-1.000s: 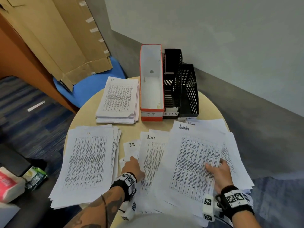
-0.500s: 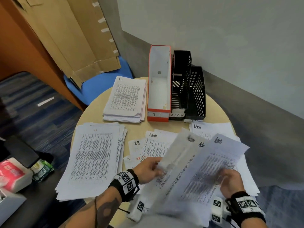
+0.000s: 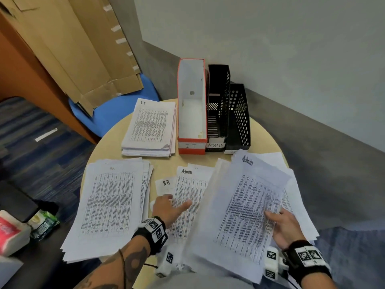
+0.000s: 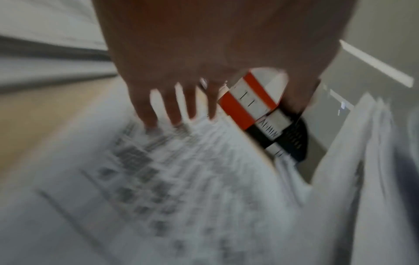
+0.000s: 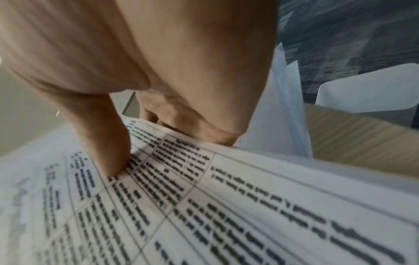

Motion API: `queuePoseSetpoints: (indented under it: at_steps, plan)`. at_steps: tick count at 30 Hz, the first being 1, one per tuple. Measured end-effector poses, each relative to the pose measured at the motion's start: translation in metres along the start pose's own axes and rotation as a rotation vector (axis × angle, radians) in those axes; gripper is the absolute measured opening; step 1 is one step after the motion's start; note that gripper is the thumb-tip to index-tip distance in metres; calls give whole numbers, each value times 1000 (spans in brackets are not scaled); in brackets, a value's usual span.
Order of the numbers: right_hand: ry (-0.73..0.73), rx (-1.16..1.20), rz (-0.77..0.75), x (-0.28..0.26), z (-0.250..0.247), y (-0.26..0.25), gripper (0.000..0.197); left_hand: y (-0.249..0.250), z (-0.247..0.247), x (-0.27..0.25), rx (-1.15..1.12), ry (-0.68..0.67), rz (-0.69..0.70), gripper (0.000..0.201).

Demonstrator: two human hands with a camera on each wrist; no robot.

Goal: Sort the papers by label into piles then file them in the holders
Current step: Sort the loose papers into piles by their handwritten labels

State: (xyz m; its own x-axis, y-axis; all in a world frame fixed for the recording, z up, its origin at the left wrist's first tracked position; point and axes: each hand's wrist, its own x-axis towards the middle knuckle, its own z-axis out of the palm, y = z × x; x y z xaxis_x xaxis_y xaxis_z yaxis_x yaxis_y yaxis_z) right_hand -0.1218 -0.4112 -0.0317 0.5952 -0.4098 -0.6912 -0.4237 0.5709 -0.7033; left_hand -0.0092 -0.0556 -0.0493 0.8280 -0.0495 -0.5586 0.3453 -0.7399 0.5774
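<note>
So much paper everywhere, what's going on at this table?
A person is sorting printed sheets by their handwritten labels. The right hand pinches a bundle of Admin sheets, lifted off the round table, while the left hand rests open on the unsorted sheets in the middle. An IT pile and an HR pile are already formed. The three holders at the back have no papers filed in them yet.

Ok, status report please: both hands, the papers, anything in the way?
Right hand pinches Admin sheets. Left hand open, on Admin paper. HR slip still unsorted. Holders empty.
</note>
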Motion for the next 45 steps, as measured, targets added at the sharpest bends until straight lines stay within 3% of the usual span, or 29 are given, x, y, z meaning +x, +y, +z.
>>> queuePoseSetpoints:
  at_steps: [2,4,7,9,11,13,15,16,17,19,22,23,25,27,30,34,37,39,42,45]
  plan:
    - [1,-15,15,0,-3,0,62,-13,5,9,270,59,-30,109]
    - [10,-36,10,0,-2,0,47,-14,10,9,257,16,-55,99]
    - [7,-76,-12,-1,4,1,38,-9,16,9,210,-73,-121,95]
    - [16,-82,-20,0,6,1,36,-7,19,7,241,-120,-117,69]
    - [11,-52,-16,0,8,2,40,-8,20,3,229,-128,-64,37]
    - [-6,21,-20,2,5,2,56,-5,19,-3,172,-144,52,39]
    - [-19,97,6,-1,1,0,84,0,15,-12,131,-138,184,36]
    - [-30,111,28,-2,-1,-2,90,2,13,-15,108,-139,228,31]
    - [-41,125,41,-5,1,-4,83,4,11,-18,94,-125,251,26]
    - [-30,126,36,-6,-1,-9,65,5,6,-20,99,-47,233,34]
    - [4,108,29,3,-6,-8,99,0,-7,-20,140,90,128,45]
    - [-5,85,28,-2,-2,-10,100,-3,-13,-20,163,113,90,43]
    - [34,47,35,-9,3,-12,77,-9,-23,-21,230,168,39,34]
    - [60,24,48,-12,2,-13,77,-12,-32,-23,233,212,63,27]
    - [57,71,32,9,-16,-2,99,-5,-42,-30,139,242,218,20]
    - [-45,120,17,-16,8,-15,62,19,-51,-41,-21,273,445,27]
    - [-117,120,-34,-10,11,-17,65,46,-50,-56,-243,184,552,31]
    - [-145,177,-33,-8,14,-18,39,61,-48,-60,-359,105,566,25]
    - [-195,309,-11,-6,18,-22,35,71,-45,-62,-514,-14,533,15]
    - [-233,378,-41,-15,22,-25,20,75,-43,-67,-616,-78,496,20]
